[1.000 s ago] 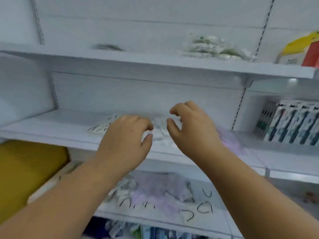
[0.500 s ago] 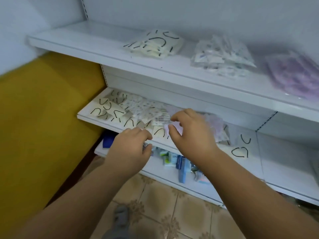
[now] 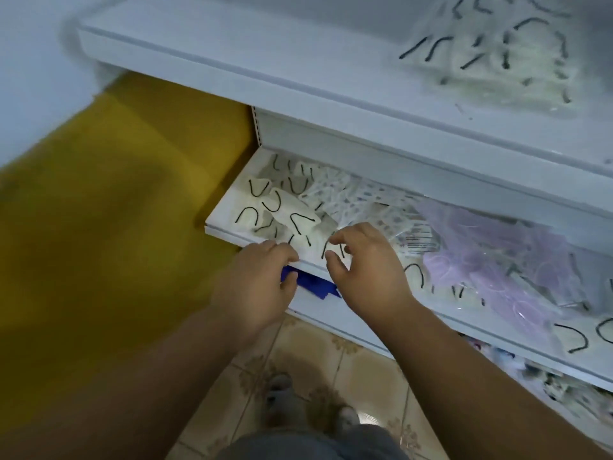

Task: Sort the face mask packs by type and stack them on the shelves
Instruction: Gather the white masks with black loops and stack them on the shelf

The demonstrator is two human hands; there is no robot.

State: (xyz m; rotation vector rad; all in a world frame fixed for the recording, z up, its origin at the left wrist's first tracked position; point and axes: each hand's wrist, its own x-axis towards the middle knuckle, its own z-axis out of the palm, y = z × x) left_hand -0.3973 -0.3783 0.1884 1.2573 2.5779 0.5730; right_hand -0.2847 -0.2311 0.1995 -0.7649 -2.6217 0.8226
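Loose mask packs lie mixed on the lower white shelf (image 3: 219, 227): cream packs with black ear loops (image 3: 282, 210) at the left, clear patterned white packs (image 3: 358, 200) in the middle, purple packs (image 3: 504, 260) at the right. My left hand (image 3: 258, 287) hovers at the shelf's front edge, fingers loosely curled, holding nothing. My right hand (image 3: 365, 267) is just over the front packs, thumb and curled fingers apart around a cream pack's black loop; I cannot see a grip. A stack of cream black-loop packs (image 3: 497, 54) sits on the upper shelf (image 3: 265, 61).
A yellow panel (image 3: 116, 210) stands left of the shelves. Blue packages (image 3: 311, 285) show on the bottom shelf under my hands. The tiled floor (image 3: 315, 356) and my feet are below.
My view has tilted down and moved in from the upper shelves to the lower shelf. Both hands have come down to its front edge, still holding nothing.
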